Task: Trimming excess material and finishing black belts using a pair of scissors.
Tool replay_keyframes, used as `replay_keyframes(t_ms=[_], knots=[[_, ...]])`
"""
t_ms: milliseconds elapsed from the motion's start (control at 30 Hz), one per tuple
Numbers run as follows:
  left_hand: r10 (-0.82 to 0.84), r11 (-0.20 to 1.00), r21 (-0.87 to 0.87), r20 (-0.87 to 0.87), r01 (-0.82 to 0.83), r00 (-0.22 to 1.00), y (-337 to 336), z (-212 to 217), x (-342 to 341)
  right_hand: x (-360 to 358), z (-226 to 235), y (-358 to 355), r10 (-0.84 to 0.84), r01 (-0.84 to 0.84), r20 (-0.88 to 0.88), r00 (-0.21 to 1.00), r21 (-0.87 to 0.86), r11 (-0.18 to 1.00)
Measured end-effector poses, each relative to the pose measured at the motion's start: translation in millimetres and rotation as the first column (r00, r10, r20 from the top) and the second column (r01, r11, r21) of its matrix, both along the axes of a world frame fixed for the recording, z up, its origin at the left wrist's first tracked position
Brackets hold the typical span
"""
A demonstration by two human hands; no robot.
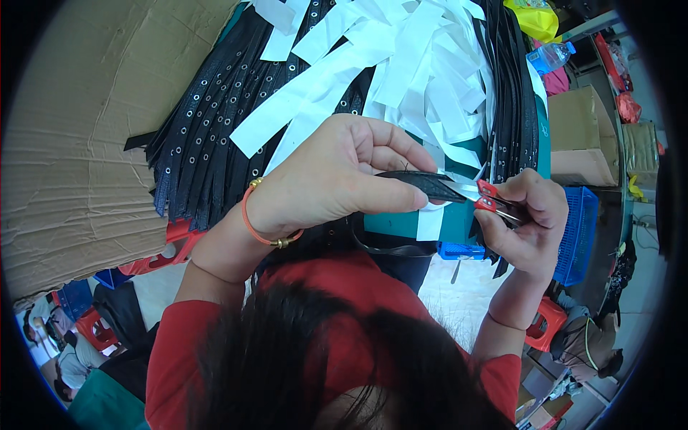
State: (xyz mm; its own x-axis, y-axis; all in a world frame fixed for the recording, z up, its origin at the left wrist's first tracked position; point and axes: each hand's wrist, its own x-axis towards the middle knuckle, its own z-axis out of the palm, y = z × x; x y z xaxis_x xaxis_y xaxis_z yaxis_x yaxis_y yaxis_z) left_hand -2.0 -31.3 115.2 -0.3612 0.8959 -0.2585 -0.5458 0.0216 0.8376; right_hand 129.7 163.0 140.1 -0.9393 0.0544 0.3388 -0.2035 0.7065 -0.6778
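My left hand (342, 166) pinches the end of a black belt (419, 184) between thumb and fingers, with the tip pointing right. Thin thread ends stick up from its edge. In my right hand (529, 223) is a small pair of thread snips (487, 197) with red grips, its blades touching or just over the belt tip. Behind my hands lies a pile of black belts with metal eyelets (215, 107), and a second bundle of belts (512, 107) is at the right. Loose white strips (408, 64) cover the middle of the pile.
A large cardboard sheet (79, 143) borders the left side. The green tabletop (390, 225) shows under my hands. To the right are a plastic bottle (550, 57), a yellow bag (534, 20), an open carton (582, 132), a blue basket (577, 233) and a red stool (546, 322).
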Motion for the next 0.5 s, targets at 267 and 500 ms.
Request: replay_keyframes(t_ms=[267,500], knots=[[-0.036,0.998,0.044,0.008,0.036,0.999,0.9,0.4,-2.9,1.5,5.1,1.0,-0.005,0.004,0.017,1.000,0.050,0.999],[-0.027,0.999,0.041,0.017,0.027,0.999,1.1,2.1,-4.0,1.8,2.4,0.6,-0.040,0.041,0.010,0.999,-0.033,0.999]])
